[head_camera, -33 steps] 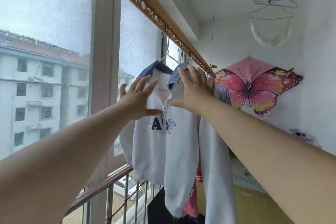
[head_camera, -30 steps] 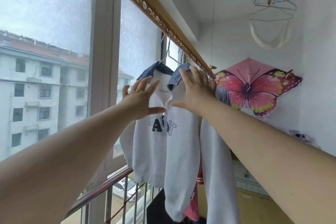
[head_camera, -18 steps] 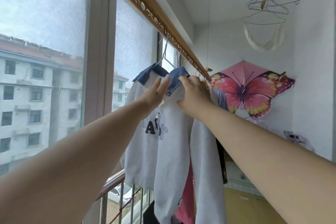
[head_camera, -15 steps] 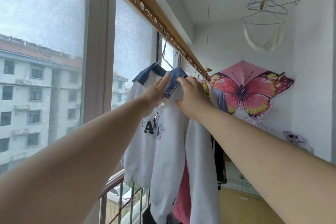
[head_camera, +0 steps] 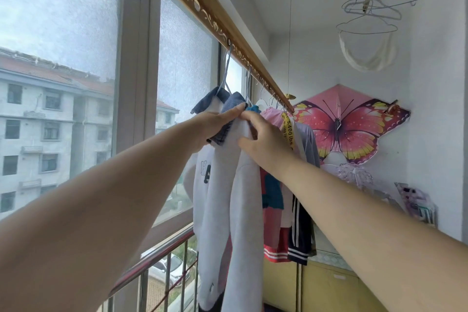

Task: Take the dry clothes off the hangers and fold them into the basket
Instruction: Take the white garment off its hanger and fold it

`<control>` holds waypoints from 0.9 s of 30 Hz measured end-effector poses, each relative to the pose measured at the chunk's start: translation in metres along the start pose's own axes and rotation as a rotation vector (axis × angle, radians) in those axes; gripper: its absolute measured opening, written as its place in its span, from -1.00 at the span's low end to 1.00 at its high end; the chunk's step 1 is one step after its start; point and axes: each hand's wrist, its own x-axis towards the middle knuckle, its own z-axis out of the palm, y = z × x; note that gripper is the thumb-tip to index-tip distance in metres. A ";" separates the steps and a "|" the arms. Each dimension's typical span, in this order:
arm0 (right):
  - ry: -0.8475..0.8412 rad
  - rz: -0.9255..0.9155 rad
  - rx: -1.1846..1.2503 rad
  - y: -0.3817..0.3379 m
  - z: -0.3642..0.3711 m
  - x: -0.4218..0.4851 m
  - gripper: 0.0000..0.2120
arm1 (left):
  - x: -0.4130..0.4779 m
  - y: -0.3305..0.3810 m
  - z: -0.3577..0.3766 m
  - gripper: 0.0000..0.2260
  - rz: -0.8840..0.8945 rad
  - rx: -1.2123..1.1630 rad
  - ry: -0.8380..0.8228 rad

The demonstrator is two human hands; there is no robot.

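A white sweatshirt (head_camera: 228,185) with a blue denim collar and dark letters on its chest hangs from a wire hanger (head_camera: 226,71) on the wooden rail (head_camera: 215,18). My left hand (head_camera: 215,124) pinches the collar from the left. My right hand (head_camera: 263,139) grips the shoulder of the same garment from the right. Behind it several more clothes hang on the rail: a pink top (head_camera: 272,115), a red and teal piece (head_camera: 272,197) and a dark striped garment (head_camera: 301,230). No basket is in view.
A window (head_camera: 63,58) and a metal railing (head_camera: 157,258) run along the left. A pink butterfly kite (head_camera: 339,126) is fixed on the far wall. Bare wire hangers (head_camera: 372,5) dangle from the ceiling at the top right. Yellow cabinets (head_camera: 324,286) stand below the clothes.
Both hands went from spread open in front of the sweatshirt to closed on its collar and shoulder. The garment has bunched and turned, revealing the clothes behind it.
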 end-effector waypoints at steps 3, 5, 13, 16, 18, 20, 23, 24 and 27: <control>-0.004 0.035 0.119 0.005 0.004 -0.003 -0.65 | -0.007 0.005 -0.004 -0.24 0.018 0.118 -0.030; -0.066 0.080 0.317 0.006 0.006 -0.005 -0.58 | -0.009 0.009 -0.006 -0.34 0.055 0.124 -0.040; -0.025 0.199 0.508 0.012 0.003 -0.005 -0.58 | -0.020 0.019 -0.011 -0.59 0.305 0.630 0.052; 0.192 0.246 0.389 0.005 0.000 0.001 -0.67 | -0.031 0.020 -0.006 -0.73 0.429 0.883 0.096; 0.268 0.231 0.339 0.001 -0.004 0.008 -0.67 | -0.036 0.019 -0.002 -0.77 0.469 0.964 0.131; 0.233 0.203 0.321 -0.003 -0.009 0.016 -0.67 | -0.039 0.016 0.001 -0.75 0.522 1.022 0.188; 0.113 0.177 0.315 -0.015 -0.013 0.027 -0.70 | -0.044 0.009 0.004 -0.74 0.650 1.073 0.267; 0.086 0.174 0.320 -0.020 -0.012 0.031 -0.69 | -0.046 0.007 0.004 -0.74 0.675 1.088 0.279; 0.008 0.194 0.259 -0.034 -0.011 0.041 -0.60 | -0.050 0.001 0.007 -0.77 0.692 1.138 0.323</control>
